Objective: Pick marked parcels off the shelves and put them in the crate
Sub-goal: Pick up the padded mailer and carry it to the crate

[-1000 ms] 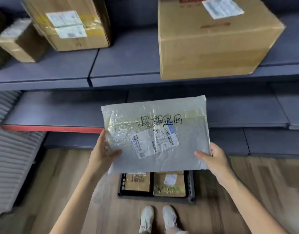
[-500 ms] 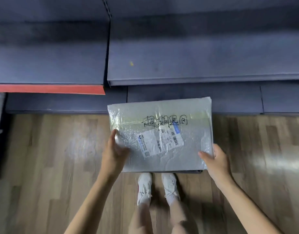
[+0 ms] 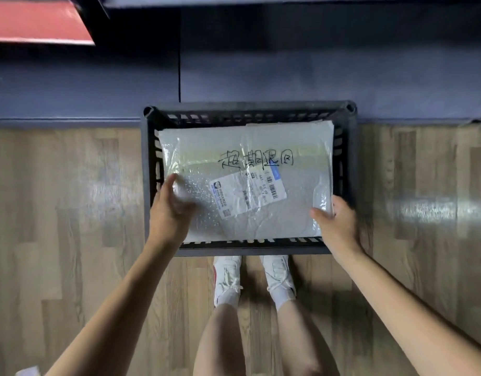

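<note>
A flat grey plastic mailer parcel (image 3: 250, 183), glossy and crinkled, bears black handwritten characters and a white barcode label. It lies level within the black slatted crate (image 3: 248, 109) on the wooden floor, nearly filling it wall to wall. The left hand (image 3: 172, 210) grasps its near-left corner, and the right hand (image 3: 336, 225) grasps its near-right edge.

One flat grey plastic mailer parcel (image 3: 250, 183) with one white shipping label (image 3: 247, 192). One black slotted plastic crate (image 3: 247, 111). Two hands: left (image 3: 170, 210), right (image 3: 338, 223). Two white sneakers (image 3: 227, 279). One red-edged shelf board (image 3: 38, 23).
</note>
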Tool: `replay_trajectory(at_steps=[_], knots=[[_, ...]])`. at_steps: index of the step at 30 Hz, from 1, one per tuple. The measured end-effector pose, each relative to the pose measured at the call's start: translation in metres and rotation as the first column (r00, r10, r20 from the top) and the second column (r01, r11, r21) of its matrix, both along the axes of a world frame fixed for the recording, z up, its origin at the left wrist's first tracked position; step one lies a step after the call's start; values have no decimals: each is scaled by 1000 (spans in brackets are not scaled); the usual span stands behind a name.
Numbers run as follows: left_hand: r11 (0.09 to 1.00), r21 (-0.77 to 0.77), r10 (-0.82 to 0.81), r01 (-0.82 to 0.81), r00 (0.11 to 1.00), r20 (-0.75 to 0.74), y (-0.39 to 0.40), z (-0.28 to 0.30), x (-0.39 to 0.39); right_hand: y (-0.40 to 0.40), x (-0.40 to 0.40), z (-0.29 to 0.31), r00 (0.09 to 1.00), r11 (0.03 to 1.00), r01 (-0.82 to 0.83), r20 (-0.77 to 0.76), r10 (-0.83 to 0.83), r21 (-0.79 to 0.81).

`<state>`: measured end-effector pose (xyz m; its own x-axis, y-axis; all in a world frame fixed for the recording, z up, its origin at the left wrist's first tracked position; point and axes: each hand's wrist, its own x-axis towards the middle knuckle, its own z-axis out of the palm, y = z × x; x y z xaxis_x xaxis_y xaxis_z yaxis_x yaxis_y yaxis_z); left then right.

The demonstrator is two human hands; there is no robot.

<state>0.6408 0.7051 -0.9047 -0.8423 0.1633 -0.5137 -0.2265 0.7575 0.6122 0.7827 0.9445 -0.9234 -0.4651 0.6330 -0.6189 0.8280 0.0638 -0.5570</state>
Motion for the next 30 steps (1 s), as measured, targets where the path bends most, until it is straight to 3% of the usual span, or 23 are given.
replay_trajectory(at_steps=[10,13,15,17,19,21,24,27,30], knots=[[993,-7,-122,121,989,-81,-5,-62,-19,-6,-23,-50,995,990,-32,101,18,137],[977,-88,-201,192,974,-101,-3,-70,-22,-8,-29,-44,985,973,-161,89,148,166],[903,-250,-383,350,919,-97,1,-73,-20,-8,-35,-36,921,886,-389,105,374,254],[760,-381,-592,527,803,-70,7,-76,-18,-8,-43,-30,803,746,-596,183,568,297],[682,-376,-673,627,740,13,16,-78,-20,-6,-54,-29,678,612,-735,325,659,291],[684,-316,-669,658,738,90,25,-78,-22,-5,-65,-29,577,520,-815,434,692,255],[697,-302,-635,650,756,161,33,-76,-24,-6,-77,-32,509,518,-848,448,735,114],[696,-313,-622,646,760,187,35,-78,-26,-6,-84,-37,519,571,-821,407,751,-6],[688,-314,-622,654,754,208,36,-81,-28,-4,-85,-39,523,577,-817,391,758,-25]])
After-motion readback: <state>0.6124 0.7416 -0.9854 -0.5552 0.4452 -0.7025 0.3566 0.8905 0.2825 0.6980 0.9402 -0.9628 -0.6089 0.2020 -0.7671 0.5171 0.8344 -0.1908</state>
